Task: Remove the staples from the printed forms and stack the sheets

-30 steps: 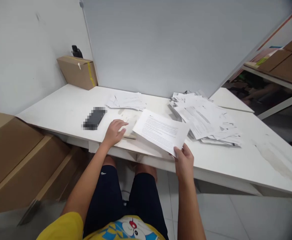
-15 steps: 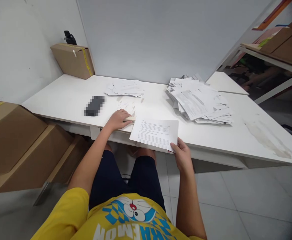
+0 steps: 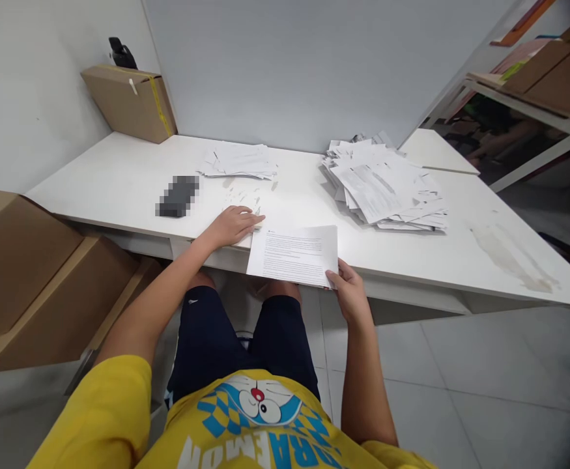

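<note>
My right hand (image 3: 350, 290) pinches the lower right corner of a white printed sheet (image 3: 294, 254), thumb on top. The sheet extends past the table's front edge, its text side up. A bit of something reddish shows under its lower right edge. At the sheet's upper left corner is my left hand (image 3: 233, 226), its index finger stretched over a short beige strip (image 3: 258, 227) and its thumb below. Most of that strip is hidden by the fingers.
On the white table (image 3: 304, 195) lie a big messy paper pile (image 3: 387, 185), a smaller paper stack (image 3: 240, 161) and a dark blurred-out object (image 3: 178, 197). A cardboard box (image 3: 128, 104) leans at the back left, a black bottle (image 3: 122, 53) behind it. More boxes (image 3: 35, 293) stand at the left.
My left hand's index finger has straightened over the beige strip, less of which now shows. My right hand still grips the sheet. The whole view has shifted slightly.
</note>
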A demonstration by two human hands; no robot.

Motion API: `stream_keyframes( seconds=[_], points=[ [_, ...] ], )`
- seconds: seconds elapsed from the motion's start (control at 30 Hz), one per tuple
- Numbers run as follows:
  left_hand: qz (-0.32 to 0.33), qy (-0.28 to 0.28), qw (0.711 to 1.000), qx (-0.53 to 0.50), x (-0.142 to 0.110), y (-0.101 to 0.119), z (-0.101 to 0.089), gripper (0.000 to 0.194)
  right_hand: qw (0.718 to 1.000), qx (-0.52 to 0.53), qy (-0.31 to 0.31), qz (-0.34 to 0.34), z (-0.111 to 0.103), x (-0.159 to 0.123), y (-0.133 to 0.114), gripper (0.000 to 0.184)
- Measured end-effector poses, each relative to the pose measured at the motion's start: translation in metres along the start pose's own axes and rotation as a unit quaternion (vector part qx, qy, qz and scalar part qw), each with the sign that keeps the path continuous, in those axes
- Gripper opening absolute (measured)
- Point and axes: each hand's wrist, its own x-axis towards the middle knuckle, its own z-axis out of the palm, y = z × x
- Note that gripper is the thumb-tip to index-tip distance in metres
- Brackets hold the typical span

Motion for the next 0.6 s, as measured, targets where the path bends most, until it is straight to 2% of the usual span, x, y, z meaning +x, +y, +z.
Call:
stream_keyframes(
  seconds=[0.2, 0.33, 0.4, 0.5, 0.6],
  points=[
    [0.043, 0.003, 0.999, 0.006, 0.004, -0.003, 0.004, 0.044, 1.000, -0.011, 0.011, -0.013, 0.002, 0.007, 0.004, 0.060],
    [0.030, 0.043, 0.998, 0.022, 0.000, -0.005, 0.004, 0.044, 0.998, -0.043, -0.005, -0.036, 0.002, 0.009, -0.002, 0.055],
    [0.023, 0.055, 0.998, 0.017, -0.002, -0.005, 0.004, 0.044, 0.997, -0.051, 0.007, -0.052, -0.001, 0.010, -0.004, 0.053],
    [0.010, 0.064, 0.998, 0.004, -0.003, -0.004, 0.003, 0.047, 0.993, -0.025, 0.080, -0.086, -0.010, 0.019, -0.006, 0.052],
    [-0.009, 0.059, 0.998, -0.008, -0.004, -0.001, 0.001, 0.048, 0.972, 0.022, 0.187, -0.141, -0.020, 0.048, -0.010, 0.048]
  ],
)
